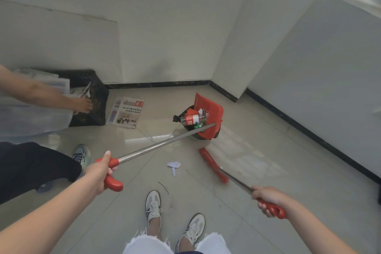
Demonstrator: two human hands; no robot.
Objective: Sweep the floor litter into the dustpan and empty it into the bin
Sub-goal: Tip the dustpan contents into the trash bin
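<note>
Your left hand (99,173) grips the long-handled red plastic dustpan (214,109), tipped over the small black-bagged bin (186,110), which it mostly hides. Your right hand (268,198) clasps the steel-handled red broom (213,166); white paper scraps (173,166) lie on the floor.

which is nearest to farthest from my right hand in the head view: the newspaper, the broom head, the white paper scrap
1. broom head, just ahead-left of the right hand, which grips its handle
2. white paper scrap, further left, mid-scene
3. newspaper, far left and well ahead
</note>
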